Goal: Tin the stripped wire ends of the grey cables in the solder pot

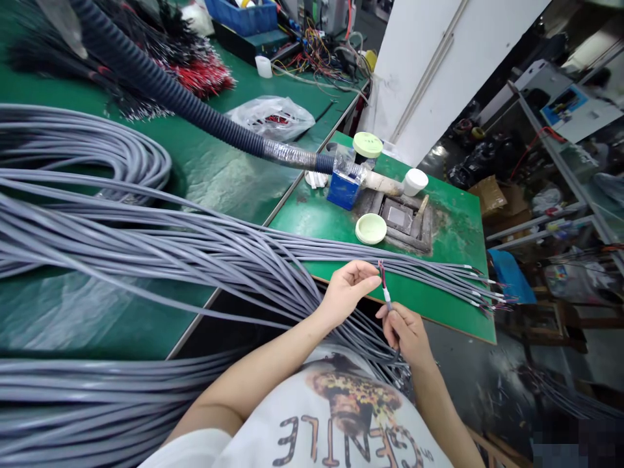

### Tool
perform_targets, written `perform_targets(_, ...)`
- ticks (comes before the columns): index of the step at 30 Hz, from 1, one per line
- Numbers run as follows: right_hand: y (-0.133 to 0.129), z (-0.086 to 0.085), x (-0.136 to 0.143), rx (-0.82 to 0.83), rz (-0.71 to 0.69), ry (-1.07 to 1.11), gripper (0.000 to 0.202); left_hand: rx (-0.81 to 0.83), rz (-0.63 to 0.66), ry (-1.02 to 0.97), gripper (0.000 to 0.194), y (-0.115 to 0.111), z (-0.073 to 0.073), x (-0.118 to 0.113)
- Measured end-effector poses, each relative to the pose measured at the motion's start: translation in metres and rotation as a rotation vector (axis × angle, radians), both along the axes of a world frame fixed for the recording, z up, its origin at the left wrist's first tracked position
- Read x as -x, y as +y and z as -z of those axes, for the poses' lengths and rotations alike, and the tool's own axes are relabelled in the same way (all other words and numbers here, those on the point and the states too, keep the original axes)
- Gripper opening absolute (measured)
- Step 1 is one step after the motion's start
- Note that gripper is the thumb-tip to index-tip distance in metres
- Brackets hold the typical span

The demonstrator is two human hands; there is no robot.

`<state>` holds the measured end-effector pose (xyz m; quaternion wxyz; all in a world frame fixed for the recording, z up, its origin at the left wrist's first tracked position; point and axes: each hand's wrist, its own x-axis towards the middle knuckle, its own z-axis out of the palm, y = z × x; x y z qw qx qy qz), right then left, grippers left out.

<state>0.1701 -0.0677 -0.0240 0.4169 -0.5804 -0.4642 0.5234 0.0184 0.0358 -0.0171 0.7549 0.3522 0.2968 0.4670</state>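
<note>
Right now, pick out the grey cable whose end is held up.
The cable gripped by the right hand, its exposed wires beside the left hand; the cables across the green board end away from both hands.

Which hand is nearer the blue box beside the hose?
Left. Your left hand is across the gray cables from the blue box; your right hand is farther back and rightward.

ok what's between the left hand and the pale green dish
Grey cables lie across the green tabletop between the left hand and the pale green dish, as the head view shows.
</note>
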Motion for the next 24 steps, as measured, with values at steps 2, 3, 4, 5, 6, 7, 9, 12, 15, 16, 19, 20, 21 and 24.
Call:
perform_targets(2, 0.001, 0.000, 0.000, 0.008, -0.007, -0.003, 0.031, 0.000, 0.015, 0.002, 0.024, 0.001, -0.003, -0.003)
perform_targets(3, 0.001, -0.001, 0.000, 0.011, -0.011, -0.005, 0.031, -0.003, 0.018, 0.005, 0.024, 0.002, -0.003, -0.004)
perform_targets(4, 0.002, -0.001, 0.000, 0.013, -0.015, -0.007, 0.031, -0.010, 0.018, 0.009, 0.024, 0.002, -0.003, -0.006)
perform_targets(5, 0.002, -0.001, 0.000, 0.013, -0.018, -0.007, 0.030, -0.018, 0.016, 0.014, 0.024, 0.003, -0.003, -0.007)
perform_targets(6, 0.002, -0.001, 0.000, 0.013, -0.021, -0.008, 0.030, -0.025, 0.011, 0.021, 0.024, 0.004, -0.002, -0.007)
perform_targets(7, 0.002, -0.001, 0.000, 0.013, -0.021, -0.009, 0.030, -0.029, 0.007, 0.027, 0.024, 0.004, -0.002, -0.008)
perform_targets(9, 0.002, -0.001, -0.001, 0.014, -0.016, -0.011, 0.030, -0.021, 0.009, 0.037, 0.025, 0.005, -0.001, -0.008)
perform_targets(12, 0.002, 0.001, -0.002, 0.013, 0.012, 0.009, 0.030, 0.022, 0.031, 0.032, 0.025, 0.006, 0.001, -0.009)
perform_targets(15, 0.006, 0.000, -0.005, 0.004, 0.035, 0.052, 0.029, 0.059, 0.061, 0.016, 0.025, 0.003, 0.003, -0.010)
perform_targets(16, 0.008, -0.001, -0.005, -0.003, 0.043, 0.058, 0.030, 0.067, 0.074, 0.015, 0.025, 0.002, 0.003, -0.011)
perform_targets(19, 0.018, -0.010, -0.007, -0.028, 0.080, 0.006, 0.037, 0.081, 0.104, 0.013, 0.026, -0.004, 0.003, -0.016)
perform_targets(20, 0.022, -0.013, -0.007, -0.036, 0.092, -0.035, 0.038, 0.082, 0.108, 0.008, 0.026, -0.005, 0.003, -0.017)
perform_targets(21, 0.025, -0.016, -0.007, -0.045, 0.104, -0.086, 0.038, 0.081, 0.111, 0.000, 0.027, -0.007, 0.003, -0.018)
perform_targets(24, 0.031, -0.024, -0.005, -0.107, 0.146, -0.235, 0.035, 0.070, 0.126, -0.024, 0.027, -0.009, 0.002, -0.020)
